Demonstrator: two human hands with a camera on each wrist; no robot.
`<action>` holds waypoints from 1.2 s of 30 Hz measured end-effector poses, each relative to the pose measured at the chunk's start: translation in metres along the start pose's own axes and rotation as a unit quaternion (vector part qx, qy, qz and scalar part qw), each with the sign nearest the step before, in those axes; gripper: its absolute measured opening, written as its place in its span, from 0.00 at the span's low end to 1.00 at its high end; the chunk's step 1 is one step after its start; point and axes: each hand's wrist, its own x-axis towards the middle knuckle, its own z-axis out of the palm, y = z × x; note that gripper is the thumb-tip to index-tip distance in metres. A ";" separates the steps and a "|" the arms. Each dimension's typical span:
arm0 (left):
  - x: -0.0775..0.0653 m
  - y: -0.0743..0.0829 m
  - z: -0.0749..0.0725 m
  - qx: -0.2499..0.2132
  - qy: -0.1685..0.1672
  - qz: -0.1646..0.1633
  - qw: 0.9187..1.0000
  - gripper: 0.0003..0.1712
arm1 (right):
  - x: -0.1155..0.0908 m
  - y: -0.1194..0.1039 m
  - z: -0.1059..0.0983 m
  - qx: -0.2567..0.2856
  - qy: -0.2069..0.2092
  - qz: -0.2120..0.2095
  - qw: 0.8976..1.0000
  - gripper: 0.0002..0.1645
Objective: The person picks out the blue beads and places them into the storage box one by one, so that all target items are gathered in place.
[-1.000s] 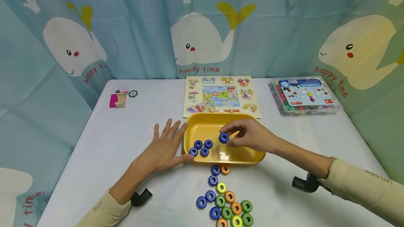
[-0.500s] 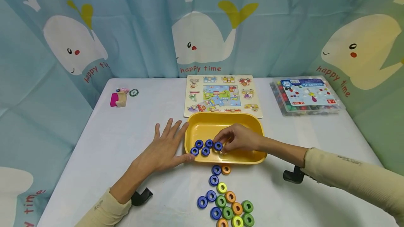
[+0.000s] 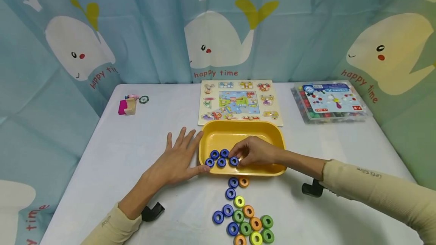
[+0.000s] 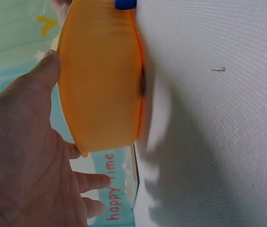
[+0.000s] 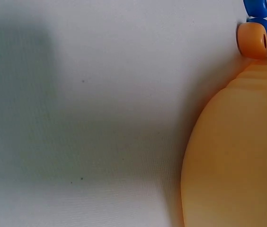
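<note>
A yellow plastic tray (image 3: 211, 139) stands on the white table, its outer wall (image 4: 100, 80) large in the left wrist view. My right hand (image 3: 259, 151) reaches inside it and pinches a blue ring (image 3: 234, 161) between thumb and fingers, low over the tray floor. Several more blue rings (image 3: 221, 162) lie clustered at the tray's front left, just left of the held one. My left hand (image 3: 175, 162) has its fingers spread, with the thumb and a fingertip at the tray's left rim. In the right wrist view the right hand is not visible.
Loose rings in blue, orange, yellow and green (image 3: 238, 216) lie in front of the tray. Behind it is a wooden picture puzzle (image 3: 238, 103). A clear plastic box (image 3: 332, 103) stands back right; small toys (image 3: 127, 107) and a round chip (image 3: 144, 100) lie back left.
My right hand has carried the blue ring left and down, from over the tray's middle to beside the other blue rings. The left hand has stayed at the rim.
</note>
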 end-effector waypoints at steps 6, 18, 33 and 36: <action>0.000 0.001 0.002 0.003 0.002 -0.004 1.000 0.59 | -0.002 -0.002 0.000 -0.007 0.002 -0.004 1.000 0.17; 0.000 0.002 0.001 -0.003 0.006 -0.002 1.000 0.59 | -0.041 -0.053 -0.002 0.013 0.073 -0.066 0.995 0.17; 0.000 0.001 0.002 -0.003 0.012 0.002 1.000 0.59 | -0.077 -0.058 0.081 0.052 -0.058 -0.121 0.990 0.18; 0.000 0.002 0.002 -0.002 0.011 0.001 1.000 0.59 | -0.077 -0.054 0.089 0.054 -0.080 -0.114 0.989 0.18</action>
